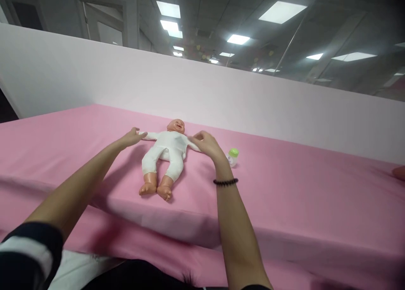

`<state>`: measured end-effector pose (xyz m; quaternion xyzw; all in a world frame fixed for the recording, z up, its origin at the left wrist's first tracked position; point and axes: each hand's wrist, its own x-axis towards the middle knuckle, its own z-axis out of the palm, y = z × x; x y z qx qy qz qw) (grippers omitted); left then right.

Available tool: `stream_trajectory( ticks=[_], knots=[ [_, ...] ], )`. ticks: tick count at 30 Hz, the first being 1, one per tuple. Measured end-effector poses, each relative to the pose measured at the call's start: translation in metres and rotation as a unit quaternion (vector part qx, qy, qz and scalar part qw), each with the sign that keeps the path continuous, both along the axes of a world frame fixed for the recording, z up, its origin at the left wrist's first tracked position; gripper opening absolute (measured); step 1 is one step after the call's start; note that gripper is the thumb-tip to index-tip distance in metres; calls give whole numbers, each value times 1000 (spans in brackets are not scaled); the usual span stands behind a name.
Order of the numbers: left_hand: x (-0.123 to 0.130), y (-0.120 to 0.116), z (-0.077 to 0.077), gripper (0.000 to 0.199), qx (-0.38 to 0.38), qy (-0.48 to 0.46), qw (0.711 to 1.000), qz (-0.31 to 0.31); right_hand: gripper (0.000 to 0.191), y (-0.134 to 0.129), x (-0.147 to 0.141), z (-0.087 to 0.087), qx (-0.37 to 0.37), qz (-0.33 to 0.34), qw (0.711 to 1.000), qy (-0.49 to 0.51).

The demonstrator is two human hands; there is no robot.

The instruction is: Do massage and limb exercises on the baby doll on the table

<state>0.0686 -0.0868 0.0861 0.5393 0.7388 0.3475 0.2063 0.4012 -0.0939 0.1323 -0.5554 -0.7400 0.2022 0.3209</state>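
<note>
A person's two bare arms reach out over a big soft pad with a pink sheet (278,197) on it. A baby doll (166,153) lies on its back in the middle of the sheet. Its head points away from the person, its bare plastic feet point toward them, and its arms stretch out to the sides. It wears a white suit (164,148).

The left hand (134,137) is open with the fingers spread, and the fingertips are at the end of the doll's arm. The right hand (205,144) is curved over the doll's other arm, near the shoulder. I can't tell if it is really holding on.

Nothing stands between the hands and the doll. A small baby bottle (233,157) with a green cap stands just past the right hand. A dark bead bracelet (225,181) sits on the right wrist.

A tall white wall (190,87) runs behind the sheet, and bright ceiling lights (238,39) shine above it. At the right edge, a small pink-orange thing (399,172) pokes in, but it is too cut off to tell what it is. A black and white striped sleeve (28,252) shows at the bottom left.
</note>
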Motion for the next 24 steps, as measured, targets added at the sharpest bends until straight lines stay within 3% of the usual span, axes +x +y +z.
stream_trajectory(
  ticks=[2, 5, 7, 9, 12, 15, 19, 22, 24],
  knots=[
    [-1, 39, -12, 90, 18, 44, 984, 172, 36, -59, -12, -4, -28, 87, 995, -31],
    [-9, 72, -42, 81, 20, 25, 956, 290, 41, -130, -31, -43, -53, 118, 990, -53],
    [-19, 83, -60, 64, 52, 19, 958, 282, 45, -151, -43, -79, -16, 81, 995, -57],
    [-30, 90, -73, 43, 126, -8, 954, 271, 39, -153, -51, -110, 17, 24, 999, -27],
    [-39, 95, -79, 25, 207, -110, 939, 251, 24, -145, -51, -132, 37, -4, 996, 81],
    [-32, 99, -73, 19, 246, -193, 922, 230, 20, -138, -40, -122, 82, -25, 975, 207],
    [4, 101, -59, 31, 336, -278, 887, 154, 27, -117, -30, -78, 177, -47, 937, 299],
    [37, 95, -51, 26, 385, -241, 889, 57, 24, -86, -37, -50, 165, 20, 941, 294],
    [55, 87, -49, 21, 406, -182, 895, -24, 24, -62, -50, -43, 149, 46, 948, 276]
  ],
)
